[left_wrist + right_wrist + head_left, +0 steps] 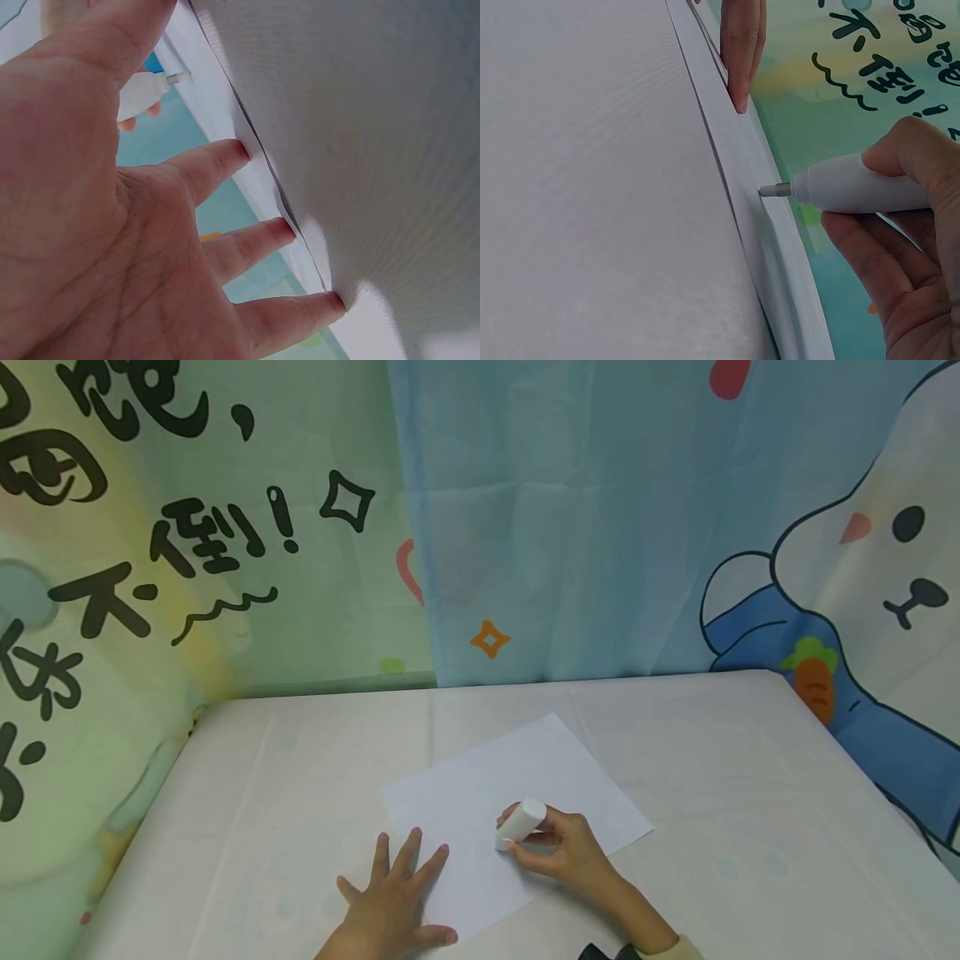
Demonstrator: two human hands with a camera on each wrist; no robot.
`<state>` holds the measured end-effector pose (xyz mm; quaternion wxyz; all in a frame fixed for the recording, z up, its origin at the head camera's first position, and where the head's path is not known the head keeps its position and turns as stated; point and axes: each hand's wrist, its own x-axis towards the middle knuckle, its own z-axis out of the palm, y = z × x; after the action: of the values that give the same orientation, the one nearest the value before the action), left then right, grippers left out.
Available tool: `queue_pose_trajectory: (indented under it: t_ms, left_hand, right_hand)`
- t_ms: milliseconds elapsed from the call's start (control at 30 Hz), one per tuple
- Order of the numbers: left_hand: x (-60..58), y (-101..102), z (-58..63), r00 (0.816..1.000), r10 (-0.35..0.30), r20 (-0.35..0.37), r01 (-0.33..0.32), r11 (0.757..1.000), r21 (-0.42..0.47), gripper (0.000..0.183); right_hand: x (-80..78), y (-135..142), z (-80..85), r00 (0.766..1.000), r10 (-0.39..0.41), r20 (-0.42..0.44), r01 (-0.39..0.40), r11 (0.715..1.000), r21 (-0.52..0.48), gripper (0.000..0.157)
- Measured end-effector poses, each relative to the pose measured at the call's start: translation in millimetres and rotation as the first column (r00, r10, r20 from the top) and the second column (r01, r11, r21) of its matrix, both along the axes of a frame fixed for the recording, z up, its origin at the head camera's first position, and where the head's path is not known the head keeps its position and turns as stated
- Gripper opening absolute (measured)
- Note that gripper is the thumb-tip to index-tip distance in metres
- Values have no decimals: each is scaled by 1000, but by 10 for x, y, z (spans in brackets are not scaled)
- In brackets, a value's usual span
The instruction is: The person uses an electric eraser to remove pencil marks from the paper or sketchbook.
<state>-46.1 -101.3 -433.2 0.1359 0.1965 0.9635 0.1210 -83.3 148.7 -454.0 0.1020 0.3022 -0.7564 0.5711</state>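
A sheet of white paper [555,760] lies at an angle on the white-covered table. In the head view my right hand [558,847] grips a thick white electric eraser [525,821], judging by its barrel and short stub tip. The right wrist view shows the thumb above the eraser's barrel [855,184] and fingers below, its narrow grey tip [774,191] at the paper surface. My left hand [386,902] is spread over the paper's left edge, fingers apart and straight. The left wrist view shows its fingertips [330,301] resting on the surface.
The white tablecloth [750,760] covers the whole table, with faint creases. Behind it hangs a blue and green printed curtain [562,527] with dark lettering and a cartoon animal [862,568]. A dark object [607,952] shows by the right sleeve [675,950].
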Motion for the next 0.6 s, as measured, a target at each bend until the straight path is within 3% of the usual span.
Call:
queue_pose_trajectory:
  t_ms: [600]
  left_hand:
    - [3,4,14,1000,6,0,-6,1000,13,91]
  right_hand:
    - [3,-18,-26,1000,9,1,-9,1000,3,31]
